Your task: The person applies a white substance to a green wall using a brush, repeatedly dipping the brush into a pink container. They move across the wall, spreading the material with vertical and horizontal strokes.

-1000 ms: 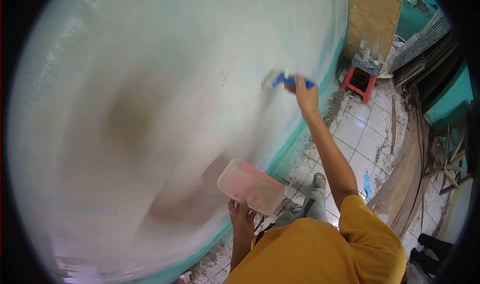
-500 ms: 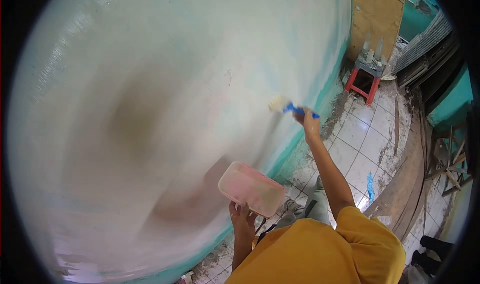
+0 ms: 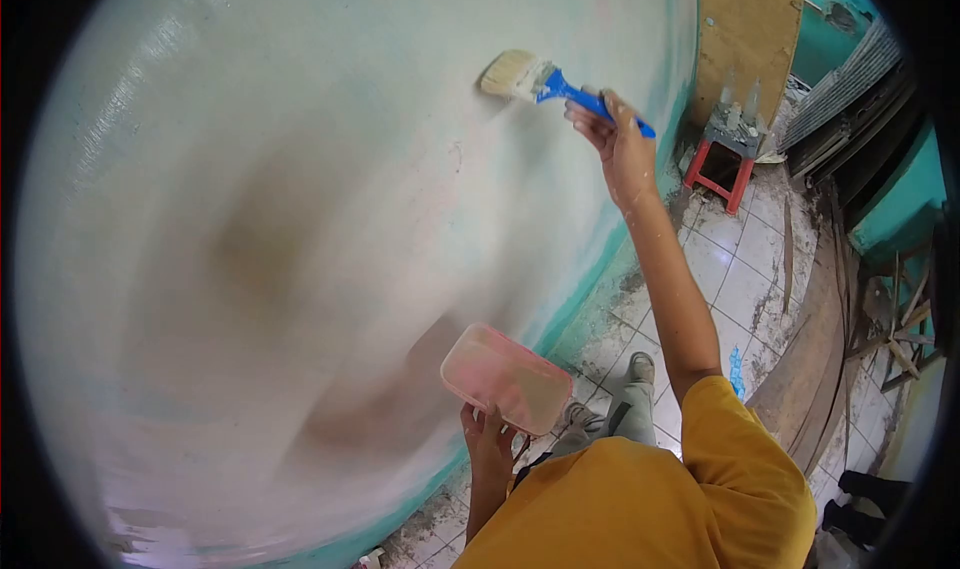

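Note:
My right hand (image 3: 622, 149) is closed round the blue handle of a paintbrush (image 3: 555, 86), raised toward the upper part of the wall. The pale bristles point left, their tips right at the wall surface (image 3: 380, 219). That wall is whitish, with faint pink and teal patches and a teal strip along its bottom. Low in front of my body, my left hand (image 3: 489, 444) grips a pink rectangular plastic tub (image 3: 507, 379) by its near edge. Pinkish-white paint shows inside it.
A red and grey stool (image 3: 727, 149) carrying bottles stands by a wooden board (image 3: 748, 44) at the far end. Corrugated sheets (image 3: 845, 89) lean at the right. Dirty white floor tiles (image 3: 705, 264) run beside the wall, with long planks (image 3: 800, 369) and a broken wooden frame (image 3: 905, 329) further right.
My right hand has moved the paintbrush up along the wall, and the arm is more stretched out. The left hand and the tub have stayed almost in place.

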Available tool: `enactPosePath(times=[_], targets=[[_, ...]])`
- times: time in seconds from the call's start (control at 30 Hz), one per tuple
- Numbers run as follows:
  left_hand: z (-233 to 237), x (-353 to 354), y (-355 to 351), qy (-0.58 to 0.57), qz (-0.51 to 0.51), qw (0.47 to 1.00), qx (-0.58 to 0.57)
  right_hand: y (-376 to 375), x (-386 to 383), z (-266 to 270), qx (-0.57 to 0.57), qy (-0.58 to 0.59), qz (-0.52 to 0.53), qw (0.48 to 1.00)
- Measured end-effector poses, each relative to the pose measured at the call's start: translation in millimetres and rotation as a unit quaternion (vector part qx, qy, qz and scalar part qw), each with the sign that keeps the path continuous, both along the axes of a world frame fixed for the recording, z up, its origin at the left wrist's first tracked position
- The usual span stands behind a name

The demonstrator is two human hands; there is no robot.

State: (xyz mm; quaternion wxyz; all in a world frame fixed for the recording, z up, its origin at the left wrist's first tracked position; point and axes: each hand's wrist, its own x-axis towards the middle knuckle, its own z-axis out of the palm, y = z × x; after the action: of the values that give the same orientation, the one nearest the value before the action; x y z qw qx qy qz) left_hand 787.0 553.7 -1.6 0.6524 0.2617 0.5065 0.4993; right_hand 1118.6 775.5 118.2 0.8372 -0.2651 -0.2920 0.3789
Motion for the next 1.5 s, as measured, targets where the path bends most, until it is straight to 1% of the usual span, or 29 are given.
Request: enactPosePath(times=[0.03, 0.1, 0.17, 0.23, 0.27, 0.3, 0.37, 0.4, 0.47, 0.5, 0.6, 0.67, 0.7, 0.73, 0.77, 0.83, 0.93, 0.97, 1.03, 1.1, 1.17, 1.2, 1.27, 1.3, 1.37, 1.4, 1.43, 1.5], targets=[[-0.3, 0.7, 0.0, -0.001, 0.0, 1.0, 0.001, 2.5, -2.9, -15.6, 0.001, -0.001, 0.0, 1.0], [-0.6, 0.0, -1.1, -0.01, -0.006, 1.0, 0.004, 2.4, -17.3, -63.9, -0.073, 0.053, -0.006, 0.996], [0.4, -0.8, -2.0, -0.009, -0.002, 1.0, 0.006, 3.4, -22.9, -150.1, -0.133, 0.092, -0.014, 0.987], [2.2, -1.8, -2.5, -0.008, 0.002, 1.0, 0.008, -12.9, -28.1, -219.0, -0.218, 0.087, -0.021, 0.972], [3.2, -1.9, -2.9, -0.011, 0.004, 1.0, 0.011, -22.2, -29.6, -245.0, -0.274, 0.045, -0.027, 0.96], [3.9, -2.3, -3.2, -0.013, 0.002, 1.0, 0.012, -30.9, -30.9, -253.9, -0.33, 0.004, -0.036, 0.943], [3.1, -3.0, -4.1, -0.01, 0.006, 1.0, 0.009, -32.0, -27.5, -268.4, -0.347, -0.005, -0.047, 0.937], [2.6, -2.3, -3.4, -0.014, 0.018, 1.0, 0.007, -29.9, -25.1, -268.8, -0.361, -0.023, -0.052, 0.931], [3.7, -2.3, -3.7, -0.012, 0.013, 1.0, 0.004, -8.9, -14.9, -245.2, -0.324, -0.119, -0.073, 0.936], [4.1, -2.4, -3.8, -0.009, 0.007, 1.0, 0.004, 2.3, -10.9, -219.4, -0.308, -0.148, -0.085, 0.936], [3.7, -2.1, -4.1, -0.015, 0.011, 1.0, 0.007, 25.5, -2.1, -115.0, -0.271, -0.233, -0.11, 0.927], [5.2, -0.4, -3.3, -0.018, 0.013, 1.0, 0.01, 20.4, -3.4, -44.7, -0.172, -0.164, -0.109, 0.965], [5.9, 1.7, -4.0, -0.02, 0.014, 1.0, 0.012, 14.5, -0.2, -16.0, -0.131, -0.129, -0.079, 0.98], [5.1, 3.0, -3.8, -0.023, 0.017, 1.0, 0.011, 4.7, -1.7, 9.9, -0.083, -0.098, -0.076, 0.989], [3.2, 3.4, -2.4, -0.022, 0.006, 1.0, 0.014, -3.5, -0.9, 31.2, -0.063, -0.082, -0.066, 0.992], [2.1, 5.7, 0.4, -0.023, -0.001, 1.0, 0.015, -13.5, 1.3, 51.5, 0.014, -0.031, -0.046, 0.998], [7.4, 14.5, 7.2, -0.02, 0.012, 1.0, 0.015, -36.1, -0.9, 42.2, 0.043, -0.028, -0.048, 0.998], [13.3, 19.3, 9.4, -0.022, 0.013, 0.999, 0.031, -44.9, -2.5, 35.0, 0.042, -0.034, -0.043, 0.998], [18.7, 28.1, 13.0, -0.032, 0.018, 0.998, 0.044, -67.7, -6.3, 8.0, 0.005, -0.003, -0.069, 0.998], [20.5, 35.9, 18.8, -0.01, 0.02, 0.998, 0.055, -99.0, -8.0, -20.1, -0.035, -0.067, -0.023, 0.997], [23.8, 46.2, 25.6, -0.015, 0.023, 0.998, 0.058, -126.1, -11.5, -42.5, -0.06, -0.092, -0.005, 0.994], [25.3, 52.9, 29.1, -0.014, 0.021, 0.998, 0.063, -138.8, -11.6, -46.1, -0.062, -0.099, -0.003, 0.993], [31.2, 70.5, 34.9, -0.017, 0.024, 0.998, 0.063, -160.6, -8.5, -51.7, -0.183, -0.08, 0.011, 0.98], [34.6, 81.1, 42.3, -0.012, 0.024, 0.997, 0.067, -165.2, -3.2, -50.7, -0.186, -0.083, 0.013, 0.979], [31.6, 98.7, 50.8, -0.002, 0.021, 0.996, 0.086, -175.4, 7.9, -46.6, -0.212, -0.099, -0.02, 0.972], [30.8, 107.2, 52.5, 0.012, 0.015, 0.994, 0.106, -179.6, 15.2, -47.1, -0.222, -0.11, -0.024, 0.969], [32.8, 117.8, 55.5, 0.01, 0.019, 0.995, 0.102, -180.1, 25.0, -44.5, -0.225, -0.114, -0.02, 0.968], [40.4, 140.6, 61.9, 0.009, -0.001, 0.994, 0.113, -181.7, 44.5, -37.6, -0.222, -0.17, -0.048, 0.959]])
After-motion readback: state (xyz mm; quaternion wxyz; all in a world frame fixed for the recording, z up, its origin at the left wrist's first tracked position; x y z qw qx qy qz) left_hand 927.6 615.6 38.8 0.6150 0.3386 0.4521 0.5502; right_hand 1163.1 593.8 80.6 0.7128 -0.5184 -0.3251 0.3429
